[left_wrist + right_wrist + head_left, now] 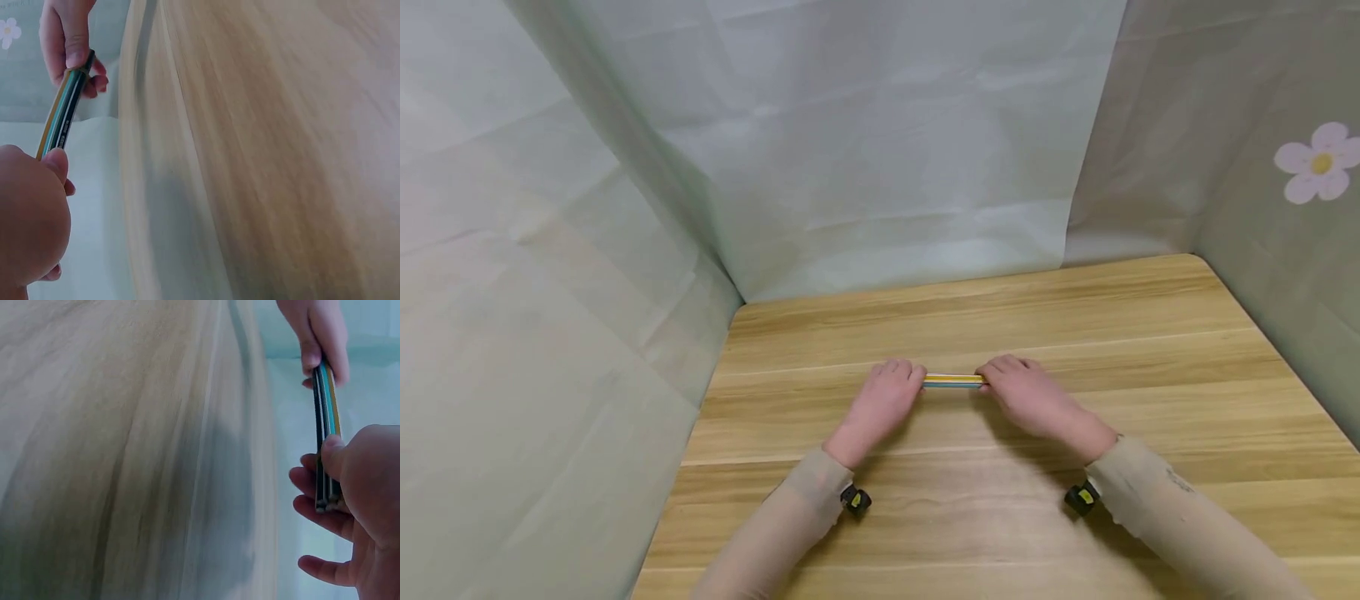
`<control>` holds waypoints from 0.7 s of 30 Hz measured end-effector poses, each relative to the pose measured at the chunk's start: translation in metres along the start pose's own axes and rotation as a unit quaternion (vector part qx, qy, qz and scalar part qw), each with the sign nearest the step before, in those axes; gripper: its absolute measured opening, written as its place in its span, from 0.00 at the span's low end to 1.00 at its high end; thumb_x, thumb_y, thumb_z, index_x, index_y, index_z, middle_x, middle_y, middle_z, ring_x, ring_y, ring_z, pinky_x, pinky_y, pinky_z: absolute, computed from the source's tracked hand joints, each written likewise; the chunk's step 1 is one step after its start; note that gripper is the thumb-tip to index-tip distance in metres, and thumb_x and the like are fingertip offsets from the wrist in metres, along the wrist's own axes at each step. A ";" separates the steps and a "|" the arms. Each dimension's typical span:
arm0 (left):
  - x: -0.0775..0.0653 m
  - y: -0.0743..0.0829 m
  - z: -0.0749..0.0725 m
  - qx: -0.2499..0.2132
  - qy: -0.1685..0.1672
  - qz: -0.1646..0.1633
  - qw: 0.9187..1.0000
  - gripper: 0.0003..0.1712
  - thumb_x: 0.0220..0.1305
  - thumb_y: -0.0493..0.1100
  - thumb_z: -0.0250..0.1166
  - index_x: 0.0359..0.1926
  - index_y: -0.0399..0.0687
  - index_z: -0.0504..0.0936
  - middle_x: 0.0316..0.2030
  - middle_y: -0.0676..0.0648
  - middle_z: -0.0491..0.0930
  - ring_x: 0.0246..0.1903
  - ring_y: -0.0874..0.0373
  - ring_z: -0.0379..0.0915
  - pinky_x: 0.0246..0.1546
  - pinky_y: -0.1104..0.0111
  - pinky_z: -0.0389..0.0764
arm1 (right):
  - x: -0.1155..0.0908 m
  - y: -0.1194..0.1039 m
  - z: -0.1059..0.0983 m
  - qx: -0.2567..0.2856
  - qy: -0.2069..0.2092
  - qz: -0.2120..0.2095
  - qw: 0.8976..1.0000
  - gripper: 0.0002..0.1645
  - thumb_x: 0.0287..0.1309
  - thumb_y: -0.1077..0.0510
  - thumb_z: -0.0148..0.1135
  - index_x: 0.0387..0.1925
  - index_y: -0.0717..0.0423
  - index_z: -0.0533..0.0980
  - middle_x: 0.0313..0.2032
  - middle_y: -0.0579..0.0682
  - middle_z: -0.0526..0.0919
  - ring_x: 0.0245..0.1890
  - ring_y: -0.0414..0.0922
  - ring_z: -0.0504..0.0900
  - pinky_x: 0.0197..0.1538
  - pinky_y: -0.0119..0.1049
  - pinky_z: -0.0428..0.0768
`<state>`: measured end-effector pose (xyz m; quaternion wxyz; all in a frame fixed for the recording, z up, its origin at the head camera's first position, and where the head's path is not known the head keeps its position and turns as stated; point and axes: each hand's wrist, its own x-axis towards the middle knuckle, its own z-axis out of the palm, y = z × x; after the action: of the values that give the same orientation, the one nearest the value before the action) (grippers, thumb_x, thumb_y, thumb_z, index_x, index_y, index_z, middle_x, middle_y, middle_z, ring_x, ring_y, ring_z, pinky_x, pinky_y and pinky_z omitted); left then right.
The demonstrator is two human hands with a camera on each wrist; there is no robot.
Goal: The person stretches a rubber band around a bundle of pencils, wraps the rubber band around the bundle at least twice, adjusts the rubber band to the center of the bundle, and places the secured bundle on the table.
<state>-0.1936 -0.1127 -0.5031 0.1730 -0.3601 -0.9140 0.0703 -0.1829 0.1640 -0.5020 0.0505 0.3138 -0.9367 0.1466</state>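
Note:
Between both hands a bundle of slim pencils (pixel 952 381) is held above the table, lying roughly level from left to right. Yellow, white and blue sides show in the head view; in the left wrist view the bundle (pixel 61 119) also has a dark pencil with small lettering. My left hand (pixel 887 396) grips the left end, covering it. At the other end my right hand (pixel 1026 398) pinches the pencils, its thumb (pixel 333 453) on top in the right wrist view. Dark pencil ends stick out below that thumb, while the other fingers are spread loosely beneath.
The wood-grain table (pixel 970 517) extends around both arms. Pale cloth walls (pixel 887 167) enclose its back and sides, with a flower print (pixel 1321 162) at right. A small black device (pixel 855 500) sits at the left wrist, and another (pixel 1081 497) at the right.

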 end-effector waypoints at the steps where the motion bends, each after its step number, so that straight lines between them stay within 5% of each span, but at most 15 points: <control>1: 0.001 0.002 0.000 0.004 0.005 0.006 1.000 0.12 0.81 0.47 0.63 0.47 0.42 0.76 0.33 0.47 0.75 0.34 0.52 0.75 0.37 0.60 0.81 | 0.001 -0.002 0.000 -0.006 -0.004 -0.003 1.000 0.19 0.81 0.53 0.59 0.60 0.63 0.79 0.56 0.57 0.85 0.62 0.59 0.81 0.65 0.63 0.76; 7: 0.006 0.011 0.003 0.003 -0.005 0.022 1.000 0.13 0.82 0.49 0.62 0.50 0.44 0.76 0.35 0.48 0.77 0.35 0.55 0.75 0.39 0.63 0.82 | 0.008 -0.010 0.001 -0.008 -0.018 -0.009 1.000 0.21 0.79 0.50 0.61 0.62 0.60 0.79 0.58 0.57 0.85 0.63 0.59 0.80 0.68 0.67 0.70; 12: 0.004 0.006 0.002 -0.039 -0.043 -0.015 0.998 0.11 0.82 0.46 0.60 0.52 0.43 0.77 0.38 0.47 0.78 0.39 0.52 0.77 0.43 0.60 0.83 | 0.004 0.002 -0.007 0.021 0.001 0.021 1.000 0.28 0.70 0.46 0.72 0.62 0.58 0.81 0.59 0.56 0.85 0.63 0.59 0.79 0.67 0.65 0.72; 16: 0.001 0.002 -0.001 -0.045 -0.052 -0.036 0.997 0.12 0.82 0.47 0.60 0.51 0.41 0.77 0.38 0.45 0.79 0.39 0.51 0.78 0.42 0.59 0.83 | 0.000 0.010 -0.011 0.011 0.029 0.026 0.999 0.22 0.66 0.49 0.76 0.55 0.57 0.85 0.53 0.55 0.88 0.59 0.59 0.82 0.61 0.63 0.77; 21: 0.003 0.005 -0.001 -0.030 -0.034 0.000 0.999 0.13 0.82 0.48 0.61 0.50 0.42 0.77 0.36 0.46 0.79 0.37 0.53 0.78 0.40 0.63 0.83 | 0.003 0.005 -0.006 -0.002 0.040 -0.020 0.999 0.18 0.68 0.51 0.75 0.52 0.58 0.85 0.48 0.53 0.89 0.53 0.57 0.85 0.59 0.61 0.80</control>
<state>-0.1919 -0.1071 -0.5029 0.1305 -0.3626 -0.9211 0.0549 -0.1883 0.1686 -0.4968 0.0916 0.3262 -0.9278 0.1559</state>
